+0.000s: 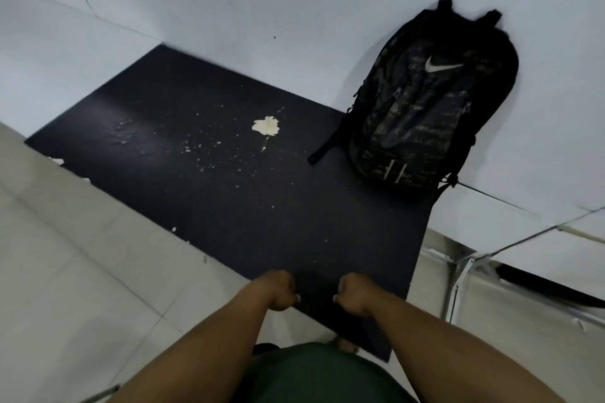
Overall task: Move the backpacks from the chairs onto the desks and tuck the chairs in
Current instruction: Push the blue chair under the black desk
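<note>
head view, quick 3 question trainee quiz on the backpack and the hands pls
1. True or false: the black backpack lies on the floor.
2. What does it lean against? A) the white wall B) a chair back C) a box
3. Where do the left hand and right hand sit on the dark desk?

Key: 1 false, it stands on the desk. 2 A. 3 At the near edge, side by side, fingers curled; a grip on the edge is not clear.
</note>
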Action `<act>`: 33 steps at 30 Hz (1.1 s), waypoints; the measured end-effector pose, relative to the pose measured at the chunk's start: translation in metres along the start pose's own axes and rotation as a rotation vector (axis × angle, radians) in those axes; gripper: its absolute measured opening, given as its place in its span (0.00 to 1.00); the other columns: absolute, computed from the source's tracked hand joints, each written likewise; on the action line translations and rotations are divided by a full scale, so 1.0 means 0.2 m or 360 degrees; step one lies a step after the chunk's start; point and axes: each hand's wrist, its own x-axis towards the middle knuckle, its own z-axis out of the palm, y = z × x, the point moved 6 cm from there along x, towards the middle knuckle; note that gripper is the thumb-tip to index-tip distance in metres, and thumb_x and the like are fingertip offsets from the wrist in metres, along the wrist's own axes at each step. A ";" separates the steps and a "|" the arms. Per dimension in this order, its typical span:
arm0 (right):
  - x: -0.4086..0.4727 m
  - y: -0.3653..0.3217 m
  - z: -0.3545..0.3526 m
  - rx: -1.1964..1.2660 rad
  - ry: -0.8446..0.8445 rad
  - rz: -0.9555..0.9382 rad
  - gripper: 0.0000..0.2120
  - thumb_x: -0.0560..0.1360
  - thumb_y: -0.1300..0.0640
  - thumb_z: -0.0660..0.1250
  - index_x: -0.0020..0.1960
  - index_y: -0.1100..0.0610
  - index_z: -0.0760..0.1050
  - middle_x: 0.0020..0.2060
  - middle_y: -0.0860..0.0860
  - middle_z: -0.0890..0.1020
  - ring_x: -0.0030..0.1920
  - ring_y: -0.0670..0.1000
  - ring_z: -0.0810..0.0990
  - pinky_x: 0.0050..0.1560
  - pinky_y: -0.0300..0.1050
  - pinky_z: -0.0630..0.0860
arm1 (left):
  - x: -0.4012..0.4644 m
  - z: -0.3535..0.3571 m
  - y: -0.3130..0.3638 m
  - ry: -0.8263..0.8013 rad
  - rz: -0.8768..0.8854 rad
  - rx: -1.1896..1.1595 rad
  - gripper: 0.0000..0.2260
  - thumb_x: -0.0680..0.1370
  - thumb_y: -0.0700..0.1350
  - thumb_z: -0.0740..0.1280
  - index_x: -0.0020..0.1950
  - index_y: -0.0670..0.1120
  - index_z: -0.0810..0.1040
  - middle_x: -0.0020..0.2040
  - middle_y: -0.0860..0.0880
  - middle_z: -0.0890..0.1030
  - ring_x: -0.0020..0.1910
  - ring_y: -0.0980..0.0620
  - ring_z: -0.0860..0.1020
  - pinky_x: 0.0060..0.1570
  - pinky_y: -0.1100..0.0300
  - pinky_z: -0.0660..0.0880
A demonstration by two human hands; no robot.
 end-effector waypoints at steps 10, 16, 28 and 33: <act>-0.03 -0.34 0.24 0.0249 0.0175 0.0082 0.09 0.77 0.50 0.65 0.42 0.55 0.74 0.45 0.52 0.82 0.48 0.53 0.80 0.49 0.43 0.77 | -0.12 -0.07 -0.41 0.0301 -0.0027 -0.0444 0.16 0.79 0.53 0.66 0.63 0.46 0.77 0.64 0.45 0.78 0.61 0.46 0.76 0.59 0.55 0.72; -0.08 -0.47 0.47 0.0242 0.0203 0.0090 0.13 0.75 0.50 0.65 0.54 0.57 0.78 0.53 0.53 0.81 0.53 0.55 0.80 0.52 0.43 0.76 | -0.22 0.12 -0.62 0.0201 -0.0097 -0.0370 0.20 0.80 0.53 0.64 0.68 0.44 0.73 0.69 0.44 0.74 0.66 0.44 0.73 0.65 0.54 0.71; -0.24 -0.50 0.62 -0.0036 0.0159 -0.0043 0.17 0.79 0.49 0.63 0.61 0.59 0.75 0.57 0.55 0.80 0.57 0.56 0.78 0.56 0.46 0.76 | -0.47 0.32 -0.89 0.0306 -0.0277 -0.0447 0.21 0.81 0.54 0.62 0.70 0.43 0.72 0.70 0.44 0.73 0.67 0.45 0.71 0.65 0.55 0.70; -0.33 -0.48 0.69 -0.0088 0.0148 -0.0131 0.14 0.78 0.50 0.64 0.55 0.60 0.78 0.52 0.55 0.82 0.52 0.55 0.80 0.53 0.48 0.79 | -0.58 0.48 -0.84 0.0363 -0.0281 -0.0600 0.20 0.80 0.55 0.64 0.68 0.45 0.74 0.68 0.45 0.74 0.66 0.46 0.73 0.63 0.56 0.71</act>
